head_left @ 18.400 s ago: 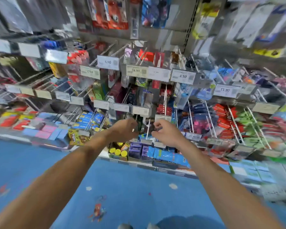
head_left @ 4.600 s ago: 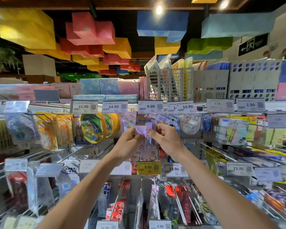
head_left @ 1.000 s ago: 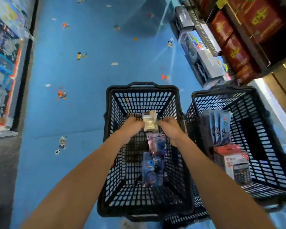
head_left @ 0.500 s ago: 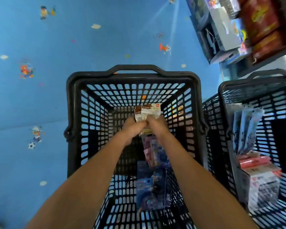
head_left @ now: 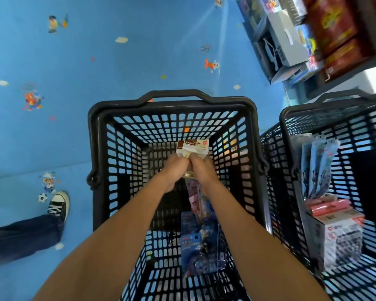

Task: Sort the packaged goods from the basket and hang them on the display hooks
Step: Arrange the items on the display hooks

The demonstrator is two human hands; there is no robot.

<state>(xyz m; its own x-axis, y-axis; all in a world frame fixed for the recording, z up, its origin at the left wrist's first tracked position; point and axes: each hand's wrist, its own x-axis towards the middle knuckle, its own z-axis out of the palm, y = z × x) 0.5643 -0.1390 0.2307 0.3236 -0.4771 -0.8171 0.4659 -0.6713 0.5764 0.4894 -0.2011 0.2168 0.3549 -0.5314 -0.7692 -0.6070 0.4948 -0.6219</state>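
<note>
Nearest the camera, flat blue plastic packets [head_left: 199, 242] lie on the bottom of the black plastic mesh basket [head_left: 169, 104]. Above them the left hand [head_left: 173, 171] and right hand [head_left: 202, 170] meet, each grip pinching a small bundle of cream-and-brown packets [head_left: 192, 148], held inside the basket near its far wall. Beyond lies the blue patterned floor [head_left: 96, 72].

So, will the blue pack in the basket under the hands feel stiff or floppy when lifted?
The blue pack probably bends slightly: it looks like thin card under clear film. The shiny film may be slippery. Lying flat in the black basket, it should not roll.
</note>
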